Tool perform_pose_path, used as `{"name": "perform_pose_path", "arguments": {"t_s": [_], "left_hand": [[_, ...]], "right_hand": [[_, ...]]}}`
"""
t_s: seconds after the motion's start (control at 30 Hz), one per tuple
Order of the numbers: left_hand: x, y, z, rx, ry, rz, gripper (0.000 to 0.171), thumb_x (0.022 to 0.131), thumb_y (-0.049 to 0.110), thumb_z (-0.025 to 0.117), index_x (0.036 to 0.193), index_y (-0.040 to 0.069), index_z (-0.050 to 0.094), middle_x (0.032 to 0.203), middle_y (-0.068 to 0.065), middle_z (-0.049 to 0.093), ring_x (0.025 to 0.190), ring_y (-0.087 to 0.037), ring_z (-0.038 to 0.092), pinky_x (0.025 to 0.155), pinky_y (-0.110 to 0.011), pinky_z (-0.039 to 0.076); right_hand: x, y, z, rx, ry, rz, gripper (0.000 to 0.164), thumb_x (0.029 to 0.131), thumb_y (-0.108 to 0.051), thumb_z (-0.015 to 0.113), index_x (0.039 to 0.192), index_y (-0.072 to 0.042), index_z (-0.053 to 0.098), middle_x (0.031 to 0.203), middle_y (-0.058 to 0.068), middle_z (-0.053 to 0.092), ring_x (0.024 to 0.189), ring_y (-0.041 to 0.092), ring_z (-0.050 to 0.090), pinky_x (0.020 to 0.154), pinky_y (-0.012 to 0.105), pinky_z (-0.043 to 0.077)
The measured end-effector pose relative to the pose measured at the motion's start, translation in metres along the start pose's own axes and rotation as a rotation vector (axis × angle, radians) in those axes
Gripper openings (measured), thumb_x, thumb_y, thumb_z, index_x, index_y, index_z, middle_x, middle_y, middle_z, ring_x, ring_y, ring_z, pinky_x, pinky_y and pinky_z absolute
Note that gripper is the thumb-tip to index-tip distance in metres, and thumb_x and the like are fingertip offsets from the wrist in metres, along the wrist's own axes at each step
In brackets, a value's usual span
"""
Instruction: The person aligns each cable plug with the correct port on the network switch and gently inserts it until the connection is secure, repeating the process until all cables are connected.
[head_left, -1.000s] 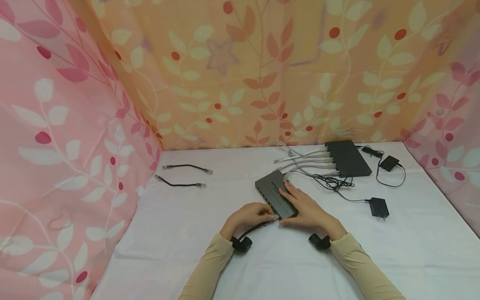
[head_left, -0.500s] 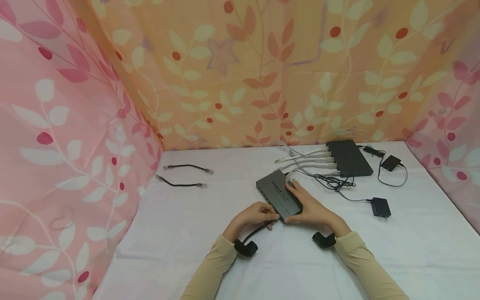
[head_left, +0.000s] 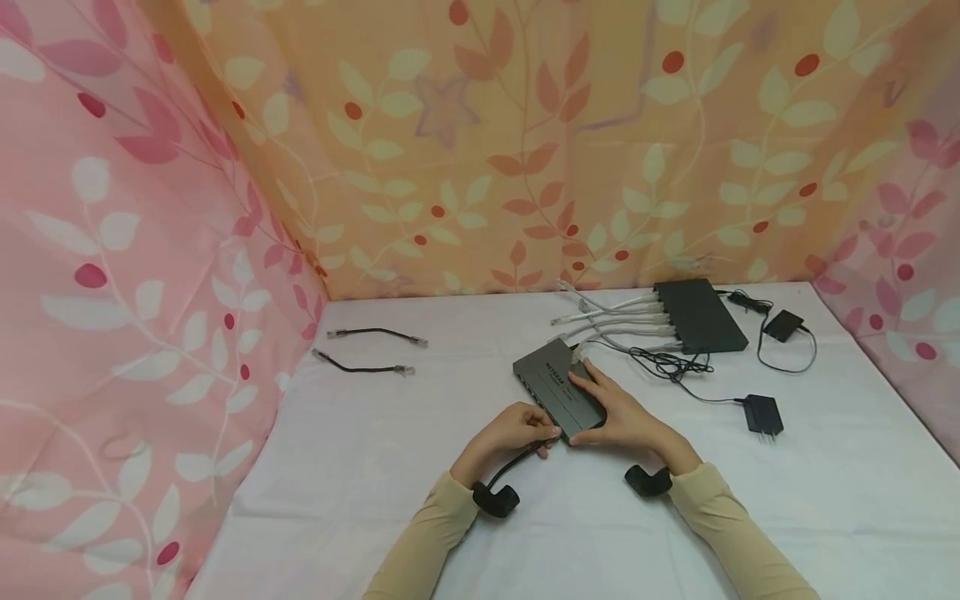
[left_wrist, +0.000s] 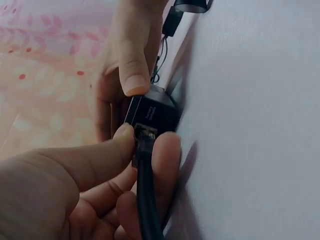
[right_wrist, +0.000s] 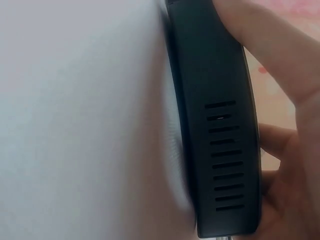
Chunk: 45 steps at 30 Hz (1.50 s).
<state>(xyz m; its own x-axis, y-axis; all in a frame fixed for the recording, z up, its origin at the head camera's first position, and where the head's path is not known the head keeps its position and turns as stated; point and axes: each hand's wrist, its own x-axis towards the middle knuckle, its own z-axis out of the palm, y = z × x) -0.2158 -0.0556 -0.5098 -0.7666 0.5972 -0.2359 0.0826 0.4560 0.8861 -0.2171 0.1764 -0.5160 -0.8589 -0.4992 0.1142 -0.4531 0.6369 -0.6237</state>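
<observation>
A dark grey network switch (head_left: pixel 558 387) lies at an angle mid-table, with ports along its left side. My right hand (head_left: pixel 626 421) holds its right side, thumb at the near corner and fingers at the far part of the edge. In the right wrist view the switch's slotted side (right_wrist: pixel 220 80) stands close up beside the thumb. My left hand (head_left: pixel 513 429) pinches the plug (left_wrist: pixel 145 141) of a short black network cable (left_wrist: pixel 148 195) between thumb and finger. That plug is at a port in the switch's near end; how deep it sits I cannot tell.
Two short black network cables (head_left: pixel 377 332) lie at the left. Behind the switch, several grey network cables (head_left: pixel 626 321) run into a black box (head_left: pixel 701 317). A coiled black cord (head_left: pixel 663 363) and two power adapters (head_left: pixel 763 414) are at the right. Patterned curtains (head_left: pixel 450 167) surround the white table.
My right hand has slid from over the top of the switch to its right side. The switch has shifted slightly right, and my left hand has moved along with it, holding the plug.
</observation>
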Motion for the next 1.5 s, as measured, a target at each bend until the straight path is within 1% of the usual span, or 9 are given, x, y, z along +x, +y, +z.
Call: {"name": "perform_pose_path", "arguments": {"t_s": [0.13,0.2,0.4,0.5,0.6,0.9,1.2,1.37,1.5], "left_hand": [[0.001,0.000,-0.001,0.065,-0.032,0.010,0.021,0.091,0.028,0.060,0.083,0.009,0.067,0.064,-0.007,0.068,0.045,-0.008,0.045,0.047,-0.020,0.034],[0.000,0.001,-0.002,0.104,-0.019,0.014,0.021,0.090,0.029,0.061,0.083,0.011,0.068,0.061,-0.003,0.067,0.044,-0.008,0.044,0.046,-0.020,0.035],[-0.008,0.013,-0.006,0.375,0.169,0.020,0.023,0.081,0.041,0.069,0.078,0.019,0.067,0.068,0.009,0.060,0.053,-0.005,0.052,0.049,-0.021,0.043],[-0.013,0.015,-0.013,0.452,0.211,0.022,0.020,0.080,0.042,0.070,0.078,0.022,0.066,0.072,0.012,0.059,0.058,-0.002,0.052,0.053,-0.021,0.042],[-0.016,0.010,-0.023,0.465,0.246,0.012,0.015,0.082,0.037,0.069,0.079,0.023,0.066,0.071,0.014,0.060,0.061,-0.001,0.052,0.056,-0.021,0.042],[-0.024,-0.009,-0.063,0.455,0.444,-0.033,0.009,0.084,0.026,0.069,0.085,0.016,0.067,0.074,0.006,0.060,0.065,-0.007,0.053,0.060,-0.026,0.042],[-0.039,-0.032,-0.101,0.418,0.732,-0.055,0.005,0.087,0.022,0.066,0.089,0.018,0.068,0.085,0.003,0.064,0.075,-0.014,0.057,0.063,-0.030,0.045],[-0.048,-0.045,-0.120,0.422,0.826,-0.030,0.010,0.087,0.016,0.065,0.095,0.012,0.069,0.094,-0.004,0.066,0.091,-0.023,0.058,0.075,-0.040,0.046],[-0.054,-0.056,-0.133,0.473,0.879,-0.016,0.016,0.087,0.012,0.064,0.102,0.009,0.070,0.106,-0.009,0.065,0.103,-0.031,0.055,0.085,-0.047,0.044]], "right_hand": [[-0.002,0.000,0.000,-0.008,-0.006,0.002,0.106,0.063,-0.060,0.076,0.146,-0.014,0.029,0.154,0.020,0.007,0.137,0.043,0.017,0.097,0.063,0.031],[-0.003,0.000,0.000,-0.007,-0.010,0.003,0.105,0.063,-0.059,0.075,0.146,-0.014,0.028,0.154,0.020,0.007,0.137,0.043,0.017,0.096,0.063,0.032],[-0.002,-0.001,-0.001,-0.020,-0.016,-0.010,0.104,0.065,-0.059,0.074,0.146,-0.014,0.028,0.154,0.020,0.007,0.137,0.044,0.017,0.096,0.062,0.033],[-0.001,0.000,-0.002,-0.022,-0.015,-0.019,0.104,0.065,-0.059,0.075,0.146,-0.014,0.028,0.154,0.020,0.007,0.137,0.043,0.017,0.096,0.062,0.032],[-0.001,0.000,-0.002,-0.019,-0.015,-0.024,0.104,0.064,-0.059,0.075,0.146,-0.014,0.028,0.154,0.020,0.007,0.137,0.043,0.017,0.097,0.061,0.032],[-0.001,0.003,-0.001,-0.018,-0.024,-0.012,0.105,0.064,-0.065,0.071,0.147,-0.018,0.027,0.155,0.015,0.005,0.139,0.039,0.015,0.099,0.059,0.032],[-0.002,0.004,-0.001,-0.016,-0.018,-0.018,0.104,0.065,-0.064,0.071,0.147,-0.018,0.027,0.155,0.014,0.005,0.139,0.039,0.015,0.099,0.060,0.031],[-0.001,0.004,-0.001,-0.015,-0.015,-0.019,0.104,0.065,-0.064,0.071,0.147,-0.017,0.028,0.155,0.015,0.005,0.139,0.039,0.015,0.099,0.060,0.031],[-0.002,0.004,0.000,-0.007,-0.017,-0.020,0.104,0.065,-0.064,0.071,0.147,-0.018,0.028,0.155,0.015,0.005,0.139,0.039,0.015,0.099,0.060,0.032]]}}
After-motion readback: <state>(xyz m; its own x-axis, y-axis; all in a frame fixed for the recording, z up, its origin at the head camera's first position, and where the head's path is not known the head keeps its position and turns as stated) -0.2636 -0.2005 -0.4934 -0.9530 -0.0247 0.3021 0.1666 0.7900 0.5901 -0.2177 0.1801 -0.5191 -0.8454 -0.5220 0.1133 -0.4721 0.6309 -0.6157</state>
